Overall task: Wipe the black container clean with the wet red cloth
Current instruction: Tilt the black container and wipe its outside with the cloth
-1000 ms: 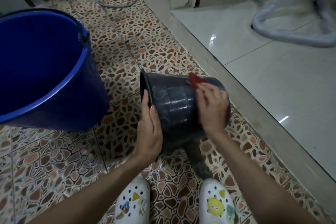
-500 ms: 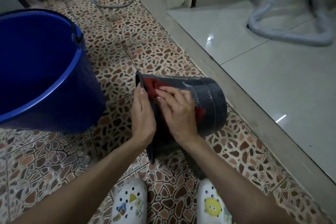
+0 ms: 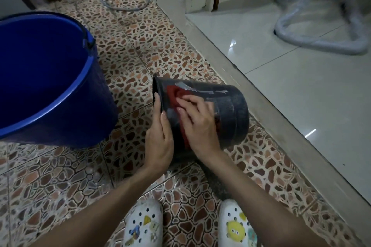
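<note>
The black container (image 3: 230, 110) lies on its side on the patterned floor, its open rim facing left and its base to the right. Wet streaks shine along its top. My left hand (image 3: 160, 138) grips the rim end and steadies it. My right hand (image 3: 198, 124) presses the red cloth (image 3: 174, 94) flat against the container's side, near the rim. Most of the cloth is hidden under my palm; a red strip shows below my fingers.
A large blue bucket (image 3: 80, 78) stands tilted to the left, close to the container. A raised pale step (image 3: 261, 98) runs diagonally on the right, with glossy tiles beyond. Cables (image 3: 124, 6) lie at the back. My two white clogs (image 3: 142, 224) are at the bottom.
My right hand slid the red cloth from the container's base end leftward to near the rim. The container turned a little and stays on its side under my left hand.
</note>
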{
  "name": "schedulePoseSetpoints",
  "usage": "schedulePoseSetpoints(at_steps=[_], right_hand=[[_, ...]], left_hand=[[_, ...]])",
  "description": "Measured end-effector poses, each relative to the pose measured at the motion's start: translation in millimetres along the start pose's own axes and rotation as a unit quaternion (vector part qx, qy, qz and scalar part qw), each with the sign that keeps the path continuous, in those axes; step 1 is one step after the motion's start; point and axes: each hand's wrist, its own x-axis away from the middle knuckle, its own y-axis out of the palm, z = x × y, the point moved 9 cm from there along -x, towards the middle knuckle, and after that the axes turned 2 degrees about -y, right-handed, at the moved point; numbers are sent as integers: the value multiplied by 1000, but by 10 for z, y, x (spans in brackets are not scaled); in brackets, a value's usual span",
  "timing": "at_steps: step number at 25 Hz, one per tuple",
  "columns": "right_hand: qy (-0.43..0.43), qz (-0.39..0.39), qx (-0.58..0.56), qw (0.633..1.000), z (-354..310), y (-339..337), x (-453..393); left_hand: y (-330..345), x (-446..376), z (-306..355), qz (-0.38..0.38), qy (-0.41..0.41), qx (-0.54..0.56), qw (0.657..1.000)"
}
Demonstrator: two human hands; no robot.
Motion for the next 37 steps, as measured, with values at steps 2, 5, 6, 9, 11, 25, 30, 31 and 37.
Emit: schedulePoseSetpoints(at_steps=[2,5,6,9,11,25,30,31,37], right_hand=[[32,32,33,998,362,-104,-5],[228,75,62,969,1362,-527,16],[279,74,71,955,1596,-651,33],[269,82,42,959,1403,-719,-53],[142,54,-24,988,655,-442,-102],[144,48,-22,988,601,-380,-81],[6,25,41,999,317,-110,66],[73,40,60,995,676,-242,51],[190,48,31,980,976,-559,-107]], left_hand=[[29,116,-43,-32,1,17,999],[73,356,-34,-73,16,39,996],[55,396,-14,-74,23,38,996],[-83,176,-12,-12,-12,68,998],[-86,-51,28,7,-41,79,996],[87,145,101,-35,47,8,998],[84,269,45,-60,59,27,996],[75,302,71,-65,57,37,996],[-37,-127,99,-21,-23,67,997]])
